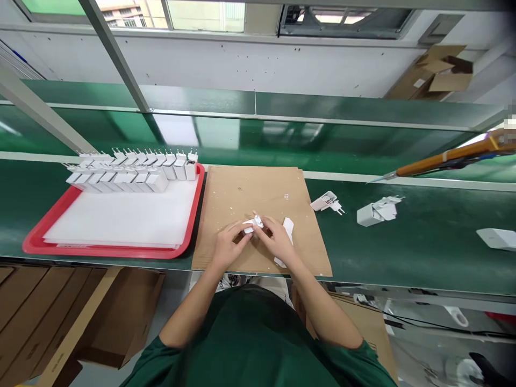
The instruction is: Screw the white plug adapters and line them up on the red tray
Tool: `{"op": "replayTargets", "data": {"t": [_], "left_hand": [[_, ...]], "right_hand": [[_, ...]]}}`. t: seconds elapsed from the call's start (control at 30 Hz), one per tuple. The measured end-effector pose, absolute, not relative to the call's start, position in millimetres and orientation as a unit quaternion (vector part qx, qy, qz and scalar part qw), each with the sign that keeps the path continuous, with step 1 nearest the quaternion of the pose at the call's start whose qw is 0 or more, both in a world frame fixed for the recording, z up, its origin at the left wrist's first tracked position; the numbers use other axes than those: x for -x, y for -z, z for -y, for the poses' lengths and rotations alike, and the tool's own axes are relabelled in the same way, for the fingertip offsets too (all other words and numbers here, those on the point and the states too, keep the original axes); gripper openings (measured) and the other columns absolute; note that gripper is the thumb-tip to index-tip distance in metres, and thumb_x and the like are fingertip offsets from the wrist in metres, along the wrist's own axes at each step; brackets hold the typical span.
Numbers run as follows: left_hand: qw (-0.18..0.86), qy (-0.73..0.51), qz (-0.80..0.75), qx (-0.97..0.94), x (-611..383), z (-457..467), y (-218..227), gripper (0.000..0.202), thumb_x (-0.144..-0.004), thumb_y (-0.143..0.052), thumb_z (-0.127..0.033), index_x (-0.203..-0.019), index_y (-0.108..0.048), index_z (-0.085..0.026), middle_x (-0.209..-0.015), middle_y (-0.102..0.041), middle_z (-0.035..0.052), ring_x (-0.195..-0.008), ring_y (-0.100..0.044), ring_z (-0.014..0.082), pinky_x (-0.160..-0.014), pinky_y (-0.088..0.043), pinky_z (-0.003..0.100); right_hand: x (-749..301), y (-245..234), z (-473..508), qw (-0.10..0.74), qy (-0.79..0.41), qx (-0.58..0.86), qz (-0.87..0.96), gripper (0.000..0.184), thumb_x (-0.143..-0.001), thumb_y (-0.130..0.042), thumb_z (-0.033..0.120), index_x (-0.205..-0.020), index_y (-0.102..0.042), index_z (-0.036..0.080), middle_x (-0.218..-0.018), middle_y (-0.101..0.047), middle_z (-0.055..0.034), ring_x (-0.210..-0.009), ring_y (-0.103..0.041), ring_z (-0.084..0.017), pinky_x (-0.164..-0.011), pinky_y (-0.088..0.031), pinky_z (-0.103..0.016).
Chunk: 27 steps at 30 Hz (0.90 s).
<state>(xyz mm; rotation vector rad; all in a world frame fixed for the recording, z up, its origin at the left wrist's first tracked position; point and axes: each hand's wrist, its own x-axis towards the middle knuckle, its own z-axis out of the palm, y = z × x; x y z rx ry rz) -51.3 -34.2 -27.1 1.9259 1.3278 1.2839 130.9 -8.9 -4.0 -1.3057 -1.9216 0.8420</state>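
Head view, left hand (229, 243): pinching the white part's (253, 221) left end.
Right hand (279, 243): pinching its right end.
White part: sitting between both hands, over the cardboard (258, 185).
White strip (289, 228): lying partly behind the right hand.

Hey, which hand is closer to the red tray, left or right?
Left. The left hand is over the cardboard sheet, to the right of the red tray. The right hand is farther right, beyond the left one.
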Motion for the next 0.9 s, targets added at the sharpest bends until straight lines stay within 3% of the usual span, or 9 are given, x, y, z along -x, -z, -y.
{"op": "replayTargets", "data": {"t": [0.23,0.47,0.57,0.63,0.77,0.9], "left_hand": [[0.257,-0.438,-0.48,-0.716,50.6,32.2,22.3,0.024,-0.093,-0.065,-0.022,-0.117,-0.07,-0.026,-0.122,-0.074,0.0039,-0.114,-0.07,0.0215,-0.102,-0.056,0.037],[0.25,-0.447,-0.518,-0.686,79.3,25.3,16.4,0.03,-0.09,-0.069,-0.024,-0.12,-0.07,-0.025,-0.122,-0.074,0.0042,-0.098,-0.073,0.0188,-0.09,-0.06,0.031],[0.169,-0.473,-0.592,-0.63,134.0,4.9,3.2,0.032,-0.09,-0.065,-0.021,-0.122,-0.067,-0.022,-0.125,-0.071,0.0066,-0.1,-0.071,0.0187,-0.088,-0.061,0.031],[0.094,-0.424,-0.663,-0.61,173.9,-15.0,-7.3,0.033,-0.091,-0.063,-0.02,-0.123,-0.064,-0.02,-0.122,-0.068,0.0089,-0.104,-0.068,0.0203,-0.089,-0.06,0.033],[-0.011,-0.264,-0.744,-0.613,222.1,-55.4,-20.6,0.027,-0.091,-0.061,-0.019,-0.118,-0.06,-0.017,-0.113,-0.064,0.0136,-0.111,-0.06,0.0279,-0.093,-0.056,0.04],[-0.03,-0.216,-0.755,-0.618,224.5,-78.7,-23.2,0.024,-0.093,-0.054,-0.015,-0.117,-0.057,-0.014,-0.118,-0.059,0.0182,-0.118,-0.054,0.0322,-0.094,-0.053,0.043]], "right_hand": [[-129.5,8.0,8.5,0.34,-0.356,0.501,0.712,0.048,-0.096,-0.052,0.052,-0.134,-0.063,0.025,-0.122,-0.069,-0.0107,-0.106,-0.066,-0.025,-0.094,-0.054,-0.041],[-158.7,8.0,13.3,0.374,-0.365,0.493,0.696,0.053,-0.092,-0.056,0.051,-0.14,-0.057,0.029,-0.126,-0.071,-0.009,-0.104,-0.071,-0.024,-0.091,-0.059,-0.042],[-200.1,7.8,14.4,0.44,-0.302,0.553,0.64,0.034,-0.093,-0.053,0.047,-0.108,-0.074,0.025,-0.096,-0.077,-0.0088,-0.092,-0.073,-0.026,-0.095,-0.056,-0.05],[-229.5,7.3,13.3,0.498,-0.243,0.596,0.582,0.03,-0.091,-0.055,0.046,-0.098,-0.075,0.025,-0.082,-0.074,-0.0093,-0.081,-0.073,-0.029,-0.091,-0.056,-0.056],[-273.7,4.4,6.8,0.605,-0.124,0.623,0.48,0.03,-0.081,-0.067,0.048,-0.101,-0.076,0.028,-0.095,-0.074,-0.0157,-0.076,-0.072,-0.035,-0.078,-0.058,-0.06],[-305.3,-3.2,-6.4,0.678,-0.034,0.607,0.413,0.05,-0.07,-0.078,0.051,-0.113,-0.073,0.028,-0.113,-0.071,-0.0223,-0.101,-0.072,-0.041,-0.088,-0.056,-0.062]]}}
